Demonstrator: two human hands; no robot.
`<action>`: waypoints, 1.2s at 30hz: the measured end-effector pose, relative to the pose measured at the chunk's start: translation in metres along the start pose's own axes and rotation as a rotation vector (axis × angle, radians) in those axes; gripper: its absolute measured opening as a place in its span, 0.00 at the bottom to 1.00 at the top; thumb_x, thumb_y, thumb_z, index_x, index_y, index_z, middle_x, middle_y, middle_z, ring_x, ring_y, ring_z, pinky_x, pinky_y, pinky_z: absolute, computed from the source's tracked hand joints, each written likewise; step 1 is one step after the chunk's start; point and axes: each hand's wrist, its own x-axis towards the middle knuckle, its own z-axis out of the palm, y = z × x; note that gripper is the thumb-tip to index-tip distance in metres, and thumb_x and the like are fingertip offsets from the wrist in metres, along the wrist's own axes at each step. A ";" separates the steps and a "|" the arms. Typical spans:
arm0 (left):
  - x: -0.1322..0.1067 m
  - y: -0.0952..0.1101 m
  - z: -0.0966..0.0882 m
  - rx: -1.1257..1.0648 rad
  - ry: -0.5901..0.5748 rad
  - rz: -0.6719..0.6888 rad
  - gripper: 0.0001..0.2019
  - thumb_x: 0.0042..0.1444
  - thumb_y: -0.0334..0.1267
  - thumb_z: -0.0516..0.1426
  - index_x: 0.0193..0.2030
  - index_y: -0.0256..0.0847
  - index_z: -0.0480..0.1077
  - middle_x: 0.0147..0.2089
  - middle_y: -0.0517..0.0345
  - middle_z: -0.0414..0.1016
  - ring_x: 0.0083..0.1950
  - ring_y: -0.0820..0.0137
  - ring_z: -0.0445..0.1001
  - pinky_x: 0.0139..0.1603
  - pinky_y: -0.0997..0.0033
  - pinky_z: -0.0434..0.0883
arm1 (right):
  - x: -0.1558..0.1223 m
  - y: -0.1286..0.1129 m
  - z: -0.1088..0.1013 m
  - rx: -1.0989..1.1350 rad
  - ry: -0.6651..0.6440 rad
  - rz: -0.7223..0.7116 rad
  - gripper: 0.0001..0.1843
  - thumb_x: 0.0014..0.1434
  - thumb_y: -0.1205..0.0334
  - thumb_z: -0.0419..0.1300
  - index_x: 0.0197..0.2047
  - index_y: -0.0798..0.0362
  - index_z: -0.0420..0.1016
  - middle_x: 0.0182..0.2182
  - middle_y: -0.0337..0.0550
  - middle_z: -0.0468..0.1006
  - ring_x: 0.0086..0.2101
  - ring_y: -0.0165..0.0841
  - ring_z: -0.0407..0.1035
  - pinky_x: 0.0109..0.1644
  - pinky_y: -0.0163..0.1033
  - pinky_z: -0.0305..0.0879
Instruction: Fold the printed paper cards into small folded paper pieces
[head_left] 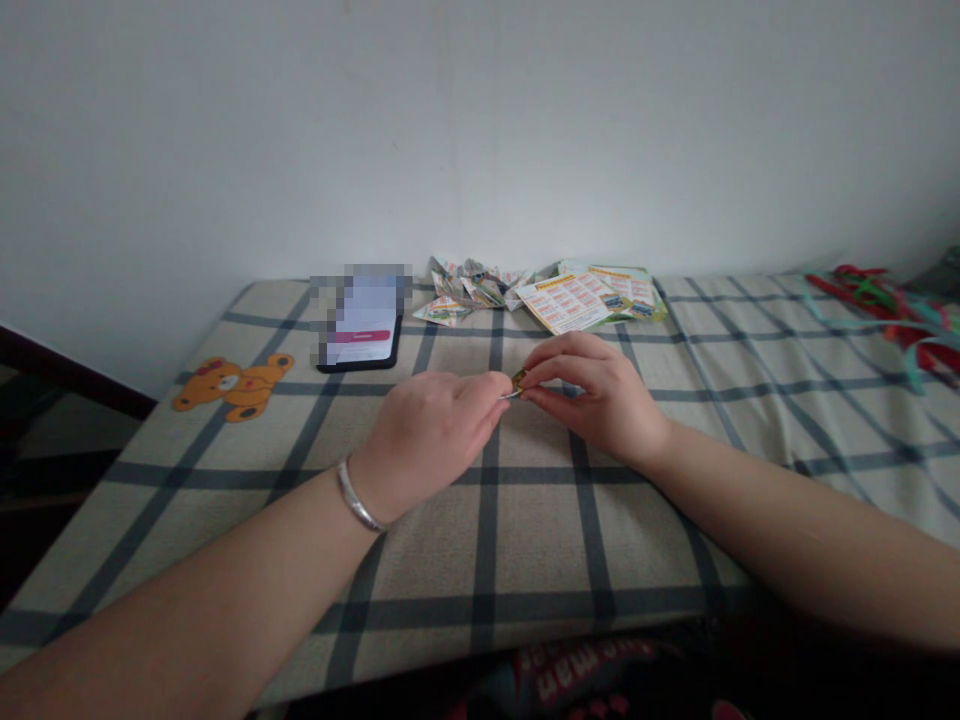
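Over the middle of the checked cloth, my hands meet at a small yellowish-green piece with a pale edge, which looks like folded paper. My left hand is closed, its thumb and fingers pinching the left end of that piece. From the right, my right hand pinches the other end between thumb and fingertips. Most of the piece is hidden by the fingers. Just behind the hands lie printed paper cards and, to their left, a crumpled or folded printed paper.
A phone with its screen lit lies at the back left. Nearer the left edge is a flat orange bear cutout. Red, green and pale blue ribbons are heaped at the far right. The wall rises behind the checked tablecloth.
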 end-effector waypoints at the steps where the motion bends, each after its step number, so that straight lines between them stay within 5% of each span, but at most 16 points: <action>1: 0.000 0.000 0.000 0.006 0.002 0.006 0.07 0.64 0.38 0.51 0.41 0.40 0.69 0.30 0.56 0.77 0.31 0.65 0.75 0.29 0.69 0.64 | 0.000 0.000 0.000 -0.010 0.007 0.004 0.02 0.60 0.64 0.62 0.36 0.50 0.77 0.40 0.44 0.78 0.43 0.34 0.72 0.47 0.41 0.70; 17: 0.000 0.001 0.000 -0.072 -0.012 0.011 0.07 0.64 0.37 0.51 0.40 0.40 0.68 0.32 0.57 0.77 0.32 0.67 0.76 0.32 0.68 0.69 | 0.000 -0.001 -0.001 -0.066 -0.067 -0.049 0.04 0.60 0.66 0.59 0.37 0.50 0.75 0.51 0.47 0.73 0.50 0.39 0.68 0.52 0.47 0.66; 23: 0.003 0.004 -0.003 -0.163 0.101 0.064 0.05 0.62 0.33 0.54 0.42 0.38 0.70 0.48 0.53 0.76 0.43 0.65 0.76 0.42 0.64 0.73 | 0.000 -0.005 0.001 -0.092 -0.058 -0.068 0.03 0.60 0.67 0.60 0.37 0.50 0.74 0.50 0.48 0.73 0.49 0.37 0.69 0.52 0.46 0.66; 36: 0.006 0.004 -0.004 -0.256 0.212 0.082 0.03 0.57 0.27 0.57 0.33 0.36 0.71 0.43 0.52 0.75 0.43 0.67 0.75 0.44 0.65 0.74 | 0.000 -0.008 0.001 -0.115 0.010 -0.092 0.02 0.59 0.65 0.61 0.34 0.50 0.73 0.47 0.45 0.76 0.46 0.35 0.70 0.49 0.42 0.68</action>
